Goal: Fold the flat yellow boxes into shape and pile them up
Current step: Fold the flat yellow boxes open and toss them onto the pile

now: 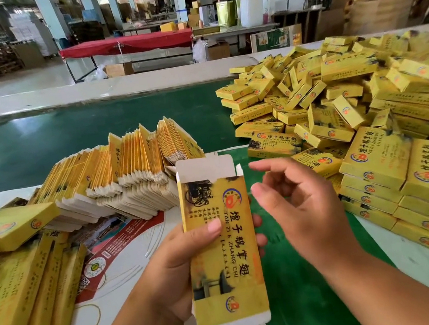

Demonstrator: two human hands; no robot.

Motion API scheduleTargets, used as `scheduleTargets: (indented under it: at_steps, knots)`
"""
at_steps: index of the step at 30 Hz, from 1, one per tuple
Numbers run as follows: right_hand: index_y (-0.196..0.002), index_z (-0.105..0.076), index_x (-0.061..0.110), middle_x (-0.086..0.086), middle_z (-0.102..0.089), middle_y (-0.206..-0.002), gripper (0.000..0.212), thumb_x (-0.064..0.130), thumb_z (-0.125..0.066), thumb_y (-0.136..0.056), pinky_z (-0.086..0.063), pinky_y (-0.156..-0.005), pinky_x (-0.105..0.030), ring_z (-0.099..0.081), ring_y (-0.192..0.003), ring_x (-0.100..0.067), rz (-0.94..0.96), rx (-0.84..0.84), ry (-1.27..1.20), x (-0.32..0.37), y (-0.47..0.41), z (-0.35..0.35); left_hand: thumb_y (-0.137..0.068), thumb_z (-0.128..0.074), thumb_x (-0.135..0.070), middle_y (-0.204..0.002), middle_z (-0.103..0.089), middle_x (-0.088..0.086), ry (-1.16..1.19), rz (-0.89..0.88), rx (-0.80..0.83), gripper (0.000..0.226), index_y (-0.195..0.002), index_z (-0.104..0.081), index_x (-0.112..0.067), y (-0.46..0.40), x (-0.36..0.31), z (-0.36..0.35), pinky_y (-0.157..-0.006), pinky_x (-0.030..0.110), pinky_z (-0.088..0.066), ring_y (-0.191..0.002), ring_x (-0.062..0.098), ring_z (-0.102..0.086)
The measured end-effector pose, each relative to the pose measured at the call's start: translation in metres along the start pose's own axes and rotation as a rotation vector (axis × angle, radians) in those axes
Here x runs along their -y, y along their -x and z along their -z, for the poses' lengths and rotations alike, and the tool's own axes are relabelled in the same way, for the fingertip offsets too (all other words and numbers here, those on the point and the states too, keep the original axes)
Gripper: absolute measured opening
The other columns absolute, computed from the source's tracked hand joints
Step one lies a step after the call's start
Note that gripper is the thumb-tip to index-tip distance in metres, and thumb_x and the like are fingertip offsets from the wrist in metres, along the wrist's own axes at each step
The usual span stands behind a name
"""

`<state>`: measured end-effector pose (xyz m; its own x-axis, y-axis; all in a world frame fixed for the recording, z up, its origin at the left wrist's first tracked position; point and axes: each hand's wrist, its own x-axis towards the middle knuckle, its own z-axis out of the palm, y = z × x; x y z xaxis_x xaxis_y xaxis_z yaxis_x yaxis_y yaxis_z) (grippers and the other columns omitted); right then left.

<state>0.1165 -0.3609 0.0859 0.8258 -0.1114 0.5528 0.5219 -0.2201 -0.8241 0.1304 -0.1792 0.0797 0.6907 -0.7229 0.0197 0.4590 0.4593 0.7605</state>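
Left hand (185, 264) pinches a flat yellow box (222, 247) upright; right hand (298, 205), fingers apart, should squeeze its side creases evenly to open it

The left hand (184, 256) grips a flat yellow printed cardboard box (223, 249) upright, its white end flaps open. The right hand (298, 205) hovers just beside it, fingers loose. Folded yellow boxes (371, 117) heap on the green counter (60, 138).

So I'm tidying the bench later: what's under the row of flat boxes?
The flat boxes stand on a printed sheet with red and white patterning, which sticks out in front. How far it runs beneath them is covered.
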Motion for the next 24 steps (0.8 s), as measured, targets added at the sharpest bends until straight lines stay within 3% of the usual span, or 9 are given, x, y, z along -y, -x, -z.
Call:
scheduleTargets:
  at_steps: [5, 8, 11, 14, 17, 19, 24]
  knots:
    - [-0.1, -0.068, 0.033, -0.006, -0.061, -0.077, 0.017, 0.035, -0.064, -0.084, -0.049, -0.052, -0.048, -0.055, -0.063, -0.034, 0.012, 0.14, -0.111, 0.0, 0.0, 0.002, -0.077, -0.077, -0.014, -0.109, -0.066, 0.022, 0.022, 0.026, 0.119, 0.05, -0.12, -0.059, 0.003, 0.001, -0.001, -0.003, -0.084, 0.046, -0.055, -0.097, 0.033, -0.068]
    - [-0.088, -0.061, 0.023, -0.007, -0.064, -0.067, 0.008, 0.031, -0.06, -0.089, -0.046, -0.043, -0.032, -0.056, -0.048, -0.018, 0.024, 0.264, -0.153, 0.0, -0.001, 0.005, -0.077, -0.074, -0.011, -0.109, -0.066, 0.022, 0.036, 0.061, 0.165, 0.047, -0.119, -0.06, 0.002, 0.001, 0.002, -0.003, -0.086, 0.045, -0.054, -0.096, 0.033, -0.068]
    - [-0.071, -0.055, 0.024, 0.005, -0.061, -0.054, 0.022, 0.027, -0.056, -0.093, -0.039, -0.039, -0.018, -0.053, -0.039, -0.007, 0.023, 0.274, -0.177, -0.003, 0.001, 0.003, -0.079, -0.071, -0.014, -0.109, -0.066, 0.023, 0.023, 0.112, 0.198, 0.046, -0.12, -0.059, 0.002, 0.0, 0.007, -0.004, -0.091, 0.045, -0.052, -0.099, 0.035, -0.067]
    - [-0.058, -0.042, 0.02, 0.005, -0.042, -0.047, 0.038, 0.031, -0.054, -0.093, -0.033, -0.045, -0.02, -0.039, -0.043, -0.008, 0.073, 0.131, -0.097, -0.006, 0.0, 0.001, -0.072, -0.08, -0.027, -0.106, -0.07, 0.023, -0.154, 0.04, 0.001, 0.052, -0.118, -0.063, -0.008, -0.003, 0.008, -0.008, -0.079, 0.043, -0.057, -0.095, 0.037, -0.069]
    - [-0.054, -0.038, 0.007, 0.002, -0.041, -0.046, 0.049, 0.032, -0.053, -0.093, -0.031, -0.046, -0.017, -0.036, -0.045, -0.003, 0.051, 0.11, -0.108, -0.009, -0.002, 0.0, -0.071, -0.076, -0.021, -0.1, -0.072, 0.022, -0.364, -0.284, -0.291, 0.056, -0.122, -0.053, -0.019, -0.006, 0.005, -0.007, -0.068, 0.04, -0.058, -0.087, 0.038, -0.071]
    - [-0.056, -0.044, 0.001, 0.001, -0.051, -0.048, 0.051, 0.034, -0.053, -0.094, -0.035, -0.046, -0.018, -0.043, -0.045, -0.005, 0.005, 0.119, -0.141, -0.012, -0.001, 0.0, -0.071, -0.076, -0.015, -0.104, -0.071, 0.023, -0.368, -0.396, -0.305, 0.054, -0.119, -0.052, -0.022, -0.006, 0.003, -0.007, -0.068, 0.042, -0.058, -0.088, 0.04, -0.071]
    - [-0.06, -0.056, 0.01, 0.003, -0.061, -0.051, 0.043, 0.033, -0.053, -0.096, -0.041, -0.046, -0.016, -0.055, -0.045, -0.006, -0.063, 0.082, -0.219, -0.011, -0.001, -0.001, -0.067, -0.087, -0.021, -0.104, -0.07, 0.024, -0.416, -0.377, -0.22, 0.048, -0.108, -0.062, -0.018, -0.005, 0.002, -0.008, -0.071, 0.041, -0.058, -0.091, 0.038, -0.07]
